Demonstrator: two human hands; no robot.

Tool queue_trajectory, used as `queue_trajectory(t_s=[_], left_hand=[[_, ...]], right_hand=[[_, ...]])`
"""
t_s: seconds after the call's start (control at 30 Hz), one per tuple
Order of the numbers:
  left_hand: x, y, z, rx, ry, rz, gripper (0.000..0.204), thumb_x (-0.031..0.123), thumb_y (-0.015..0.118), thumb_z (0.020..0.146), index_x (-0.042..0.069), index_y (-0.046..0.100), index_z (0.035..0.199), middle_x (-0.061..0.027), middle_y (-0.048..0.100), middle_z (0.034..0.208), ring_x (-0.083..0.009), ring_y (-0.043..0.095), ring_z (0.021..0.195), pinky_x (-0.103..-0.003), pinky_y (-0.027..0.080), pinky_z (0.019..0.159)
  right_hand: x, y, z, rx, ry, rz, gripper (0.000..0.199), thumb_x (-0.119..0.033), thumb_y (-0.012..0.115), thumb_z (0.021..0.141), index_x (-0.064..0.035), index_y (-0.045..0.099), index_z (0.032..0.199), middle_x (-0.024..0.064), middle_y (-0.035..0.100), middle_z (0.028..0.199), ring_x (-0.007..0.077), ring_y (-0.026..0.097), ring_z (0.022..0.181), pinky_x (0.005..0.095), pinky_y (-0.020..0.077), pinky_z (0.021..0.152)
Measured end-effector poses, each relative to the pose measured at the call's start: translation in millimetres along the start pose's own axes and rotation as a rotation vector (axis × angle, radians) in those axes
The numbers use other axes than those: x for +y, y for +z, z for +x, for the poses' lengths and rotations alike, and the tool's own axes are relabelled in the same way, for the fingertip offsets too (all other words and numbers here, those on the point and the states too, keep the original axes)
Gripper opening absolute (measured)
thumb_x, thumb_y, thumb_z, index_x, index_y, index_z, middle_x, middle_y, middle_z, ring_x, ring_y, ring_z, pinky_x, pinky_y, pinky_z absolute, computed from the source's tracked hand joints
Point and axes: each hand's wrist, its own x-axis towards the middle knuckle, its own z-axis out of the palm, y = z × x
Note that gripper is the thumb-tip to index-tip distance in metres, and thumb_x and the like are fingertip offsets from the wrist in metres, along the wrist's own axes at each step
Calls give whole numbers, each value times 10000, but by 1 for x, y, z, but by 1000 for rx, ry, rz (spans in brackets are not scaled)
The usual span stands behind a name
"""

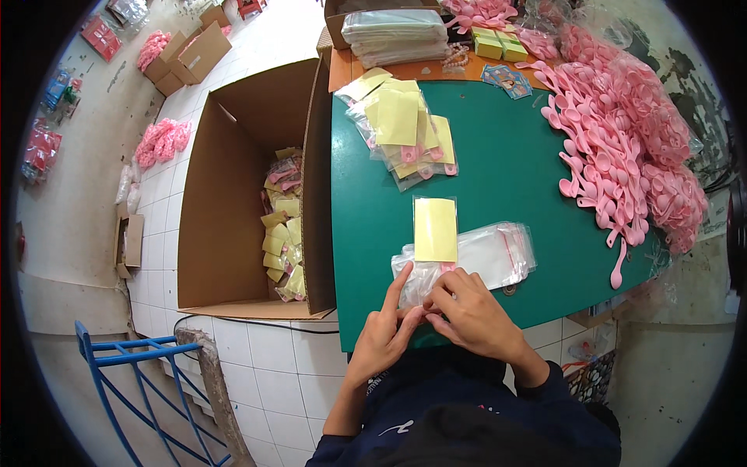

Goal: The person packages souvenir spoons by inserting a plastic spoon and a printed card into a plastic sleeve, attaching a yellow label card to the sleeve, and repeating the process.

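A small clear plastic bag (424, 279) with a yellow card (436, 230) and a bit of pink at its lower part lies before me. My left hand (381, 338) is at the bag's near end, index finger stretched along its left side and thumb against the plastic. Curled over the same end, my right hand (475, 315) pinches the plastic, its fingertips close to my left thumb. Beneath and to the right lies a stack of clear plastic bags (498, 253). Farther off is a pile of bagged yellow cards (398, 117) with pink spoons.
Loose pink spoons (603, 163) heap along the right of the green table (373, 233). A large open cardboard box (233, 202) at the left holds several bagged cards. Yellow card stacks (498, 45) and a pile of plastic bags (393, 35) stand at the far edge.
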Motion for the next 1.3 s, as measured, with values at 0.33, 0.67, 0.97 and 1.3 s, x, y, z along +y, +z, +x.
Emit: queue_trajectory(t_s=[0.33,0.67,0.97,1.3], left_hand=[[-1,-2,13,-9,82,-29,588,139,448,921,88,142,1420,-195,645,773,-265,649,688,-336,484,680],[5,17,32,8,-104,-266,616,-23,517,855,87,240,1394,-60,631,753,-57,572,684,-202,470,616],[12,6,37,-89,-175,-386,325,63,474,906,36,461,1229,-87,640,874,-74,593,733,-201,471,640],[4,-2,29,-133,-165,-355,247,82,440,930,-2,538,1140,-95,628,1006,-149,639,834,-222,524,639]], right_hand=[[1,-4,1,-41,-67,-49,205,-141,676,690,-74,528,815,62,485,848,228,496,865,348,357,687],[35,-55,-5,-355,-228,310,147,-120,650,745,-71,534,820,23,480,817,188,482,821,322,350,736],[237,-218,-93,597,539,-591,171,-15,504,769,-17,493,940,72,536,779,193,526,731,305,419,689],[43,1,-13,193,2,180,436,-13,690,634,-80,503,1022,147,453,972,292,490,925,388,441,774]])
